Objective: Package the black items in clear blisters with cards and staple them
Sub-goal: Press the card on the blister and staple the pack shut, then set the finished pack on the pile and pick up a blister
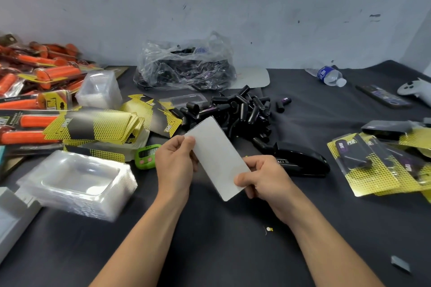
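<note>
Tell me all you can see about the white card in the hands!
The card is a long rectangle with rounded corners, plain greyish white on the side we see, and looks like thin stiff cardboard. It is flat, unbent, held above the dark table, slanting from upper left to lower right. The left hand pinches its upper left end, thumb on top; the right hand pinches its lower right edge. Its other side is hidden.

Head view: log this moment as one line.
left hand: pinches card, upper end | right hand: pinches card, lower end | stapler: untouched | black items: loose pile
</note>
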### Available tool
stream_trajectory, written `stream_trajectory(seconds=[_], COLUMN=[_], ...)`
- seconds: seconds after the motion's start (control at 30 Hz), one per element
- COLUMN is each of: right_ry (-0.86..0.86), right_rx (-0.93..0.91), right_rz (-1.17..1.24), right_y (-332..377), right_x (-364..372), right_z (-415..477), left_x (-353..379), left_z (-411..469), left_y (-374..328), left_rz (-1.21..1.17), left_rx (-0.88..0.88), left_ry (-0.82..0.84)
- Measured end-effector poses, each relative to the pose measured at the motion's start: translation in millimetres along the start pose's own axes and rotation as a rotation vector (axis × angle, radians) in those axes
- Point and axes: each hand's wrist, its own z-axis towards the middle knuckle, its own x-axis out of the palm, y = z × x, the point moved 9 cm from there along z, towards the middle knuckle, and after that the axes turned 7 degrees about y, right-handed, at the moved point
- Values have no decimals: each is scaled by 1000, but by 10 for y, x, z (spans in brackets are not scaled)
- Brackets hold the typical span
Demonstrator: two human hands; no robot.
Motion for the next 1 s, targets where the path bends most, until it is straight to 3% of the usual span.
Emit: stream_trajectory(seconds=[0.1, 0.2, 0.27, 0.37, 0.43, 0.53, 0.67, 0.77, 0.87, 0.93, 1.0], right_ry=[-309, -548, -686, -591, -461, -196, -294, -40, 80, -4, -118], right_rx=[-192, -239, -354, -580, -563, -283, -121, -17, -12, -39, -72], right_rz=[-280, -805, -1105, -1248, -1172, -637, -209, 180, 241, 172, -35], right_y=[207, 399, 591, 731, 628, 340, 162, -15, -16, 0, 57], right_x=[-145, -106, 101, 608, 721, 452, 94, 286, 426, 330, 154], right_z=[-77, -218, -346, -414, -346, -159, -71, 34, 18, 23, 4], left_x=[134, 516, 664, 604, 567, 558, 569, 617, 651, 676, 601], left_z=[-22, -139, -246, -265, -256, -213, -163, -189, -271, -305, -228], left_y=[44, 148, 157, 242, 351, 271, 121, 21, -76, -117, -146], left_rz=[-51, -165, -200, -224, -433, -732, -918, -962, -811, -737, -740], left_rx=[-45, -159, -188, -329, -472, -519, -481, -416, -317, -288, -270], left_ry=[104, 378, 447, 317, 252, 299, 470, 600, 760, 822, 740])
